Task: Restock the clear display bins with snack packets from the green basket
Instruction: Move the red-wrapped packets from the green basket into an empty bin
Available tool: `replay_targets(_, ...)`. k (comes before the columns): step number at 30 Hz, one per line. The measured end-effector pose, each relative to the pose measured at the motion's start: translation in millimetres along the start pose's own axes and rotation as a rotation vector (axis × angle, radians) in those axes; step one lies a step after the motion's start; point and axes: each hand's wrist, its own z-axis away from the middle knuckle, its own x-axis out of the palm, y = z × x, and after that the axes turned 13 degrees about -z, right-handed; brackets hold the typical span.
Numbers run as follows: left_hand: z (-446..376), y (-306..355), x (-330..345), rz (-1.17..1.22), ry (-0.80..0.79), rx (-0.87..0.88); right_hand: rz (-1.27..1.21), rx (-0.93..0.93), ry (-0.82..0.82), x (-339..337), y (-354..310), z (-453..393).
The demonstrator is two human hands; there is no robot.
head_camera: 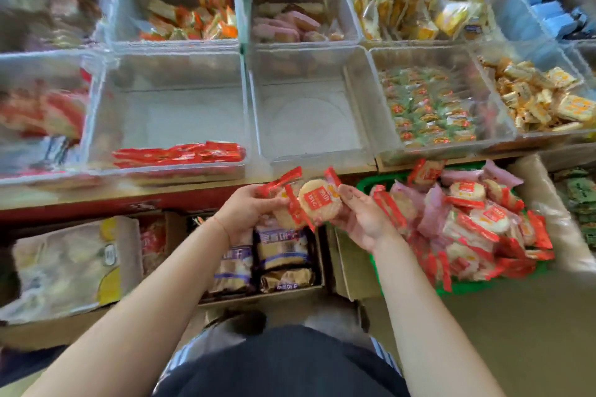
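Note:
Both hands hold a small bundle of round rice-cracker packets (pixel 317 201) with red ends, just below the shelf's front edge. My left hand (pixel 248 213) grips the bundle from the left, and my right hand (pixel 361 219) cups it from the right. At the lower right, the green basket (pixel 364 185) is heaped with the same red-and-clear packets (pixel 467 219) and some pink ones. Straight above my hands stands an empty clear bin (pixel 309 113). The clear bin to its left (pixel 167 106) holds a thin row of red packets (pixel 180 153) along its front wall.
Other clear bins around hold orange, pink, yellow, green and blue snacks. Below the red shelf edge (pixel 96 206) are open cardboard boxes (pixel 283 255) with bagged goods. A large clear plastic bag (pixel 548 213) stands to the right of the basket.

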Motion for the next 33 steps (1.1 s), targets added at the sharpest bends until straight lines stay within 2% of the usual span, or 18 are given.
replay_targets(3,13,-16,-82,-0.026,0.119,0.06,-0.09,0.081,-0.096,62,44,-13)
replay_targets(6,24,-20,-155,-0.161,0.357,0.192,-0.105,0.134,-0.101,116,75,-28)
replay_targets(12,-13,-17,-254,-0.566,0.764,0.426,-0.122,0.129,-0.098,193,85,-59)
replay_targets(15,-51,-23,-286,-0.849,0.843,0.463,-0.05,0.066,-0.08,220,75,-67)
replay_targets(18,-80,-37,-303,-1.084,0.857,0.421,0.217,-0.132,-0.044,246,61,-77)
replay_targets(21,-91,-46,-302,-1.123,0.849,0.378,0.678,-0.396,-0.015,270,54,-105)
replay_targets(24,-89,-43,-300,-1.08,0.816,0.361,1.198,-0.535,-0.031,295,66,-139)
replay_targets(27,-89,-42,-302,-1.019,0.808,0.376,1.481,-0.478,-0.153,315,94,-171)
replay_targets(33,-95,-47,-305,-1.049,0.796,0.4,1.633,-0.199,-0.286,341,135,-193)
